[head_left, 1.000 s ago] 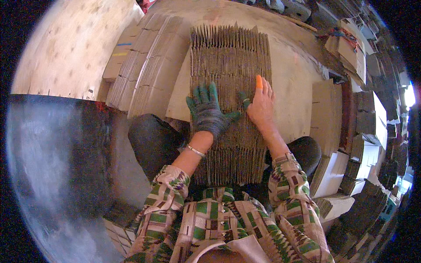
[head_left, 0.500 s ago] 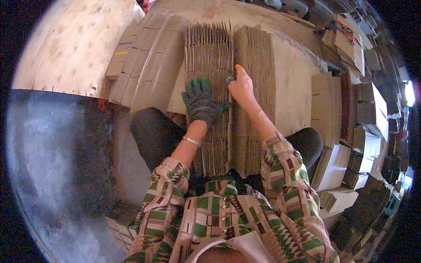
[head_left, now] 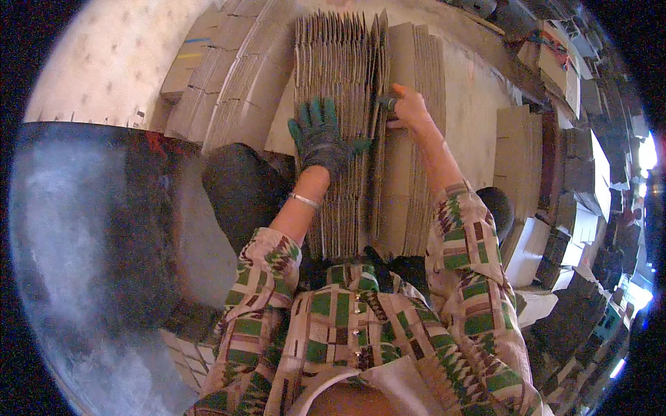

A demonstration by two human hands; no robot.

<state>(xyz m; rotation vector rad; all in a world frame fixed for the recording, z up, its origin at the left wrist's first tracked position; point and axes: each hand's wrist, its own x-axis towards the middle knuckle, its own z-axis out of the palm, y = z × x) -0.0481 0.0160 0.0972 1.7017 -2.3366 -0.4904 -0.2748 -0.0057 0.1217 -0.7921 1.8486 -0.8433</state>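
Observation:
In front of me stands a long row of folded cardboard sheets (head_left: 331, 62), packed on edge with their ridged tops up. My left hand (head_left: 322, 139), in a dark glove with green fingers, lies spread on top of it. At the row's right side my right hand (head_left: 408, 111) is bare, with an orange cover on one fingertip and a dark band on another finger. Its fingers are closed at the edge of a few cardboard sheets (head_left: 379, 76) that stand slightly apart from the row; the fingertips are partly hidden. Close on the right is a second row of cardboard (head_left: 420, 62).
More stacked cardboard (head_left: 243, 76) lies on the left, beside a pale wooden board (head_left: 118, 62) and a dark smooth surface (head_left: 83, 229). Cardboard bundles (head_left: 517, 152) stand along the right. My bent knees flank the rows.
My right hand has moved right, and a few sheets now stand apart from the middle row. The right-hand row sits farther right. My left hand stays spread on the sheets.

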